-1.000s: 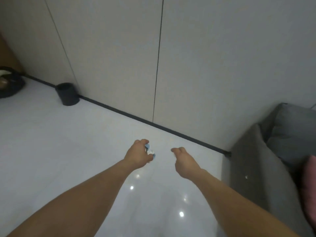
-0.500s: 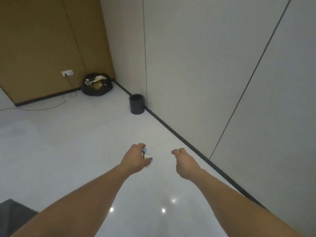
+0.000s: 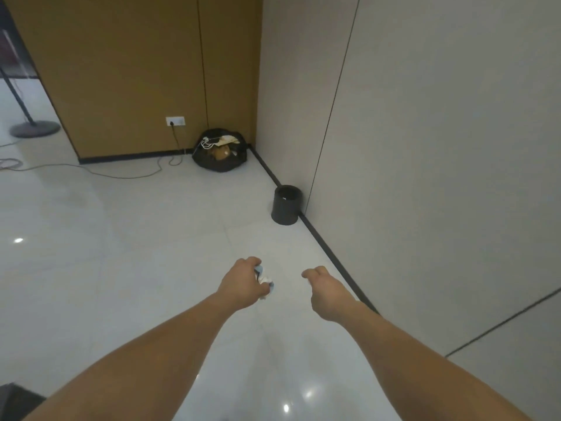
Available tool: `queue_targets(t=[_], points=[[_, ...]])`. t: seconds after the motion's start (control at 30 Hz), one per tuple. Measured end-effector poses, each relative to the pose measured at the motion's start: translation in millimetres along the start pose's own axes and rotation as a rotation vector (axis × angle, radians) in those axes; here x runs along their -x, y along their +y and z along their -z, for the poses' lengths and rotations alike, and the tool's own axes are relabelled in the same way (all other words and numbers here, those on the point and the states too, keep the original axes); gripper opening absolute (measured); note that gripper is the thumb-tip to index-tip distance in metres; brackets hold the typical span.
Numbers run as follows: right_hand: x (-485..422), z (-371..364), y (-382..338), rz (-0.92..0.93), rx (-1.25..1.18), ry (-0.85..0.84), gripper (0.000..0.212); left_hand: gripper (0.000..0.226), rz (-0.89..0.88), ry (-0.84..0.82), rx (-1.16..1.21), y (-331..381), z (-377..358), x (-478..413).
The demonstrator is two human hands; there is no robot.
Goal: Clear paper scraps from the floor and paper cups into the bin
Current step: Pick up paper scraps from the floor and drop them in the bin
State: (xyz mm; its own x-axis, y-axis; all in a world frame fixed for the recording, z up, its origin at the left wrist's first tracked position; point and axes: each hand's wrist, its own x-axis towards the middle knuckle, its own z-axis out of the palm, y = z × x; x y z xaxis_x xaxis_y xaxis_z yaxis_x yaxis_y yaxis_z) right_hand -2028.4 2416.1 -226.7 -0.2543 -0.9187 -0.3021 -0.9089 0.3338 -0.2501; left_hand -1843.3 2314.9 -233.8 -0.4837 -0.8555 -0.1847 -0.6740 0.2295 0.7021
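Now I am gripping paper scraps in my left hand, right hand slack, empty; the mid-frame bin needs reaching.

A black bag sits near a wall socket.

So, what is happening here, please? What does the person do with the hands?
A person is clearing up paper. The left hand grips a small bunch of crumpled paper scraps, white and pale blue, held out above the white floor. The right hand is stretched out beside it with loosely curled fingers and seems to hold nothing. The dark round bin stands ahead on the floor against the wall, so the scraps are not yet in it.
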Motion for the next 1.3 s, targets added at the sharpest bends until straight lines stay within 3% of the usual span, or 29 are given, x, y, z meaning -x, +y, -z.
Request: queue_targets(t=[0.23, 0.57, 0.97, 1.07, 1.3], points=[[-117.0, 24.7, -28.5, 0.007, -0.037, 0.012, 0.063, 0.067, 0.004, -0.021, -0.027, -13.2, 50.9, -120.8], [-327.2, 77.3, -6.3, 0.031, -0.034, 0.049, 0.052, 0.069, 0.011, -0.056, -0.084, 0.6, 87.6, -327.7], [-583.7, 157.6, -10.1, 0.143, -0.035, -0.002, 0.05, 0.071, 0.14, -0.016, -0.054, -15.4, 160.9, -550.1], [-647.3, 167.7, -10.7, 0.123, 0.008, -0.046, 0.061, 0.071, 0.111, -0.045, -0.041, -23.3, 169.7, -619.8], [-770.6, 211.2, -0.9, -0.013, -0.001, -0.035, 0.055, 0.071, -0.016, -0.178, -0.035, -14.1, 197.2, -795.6]])
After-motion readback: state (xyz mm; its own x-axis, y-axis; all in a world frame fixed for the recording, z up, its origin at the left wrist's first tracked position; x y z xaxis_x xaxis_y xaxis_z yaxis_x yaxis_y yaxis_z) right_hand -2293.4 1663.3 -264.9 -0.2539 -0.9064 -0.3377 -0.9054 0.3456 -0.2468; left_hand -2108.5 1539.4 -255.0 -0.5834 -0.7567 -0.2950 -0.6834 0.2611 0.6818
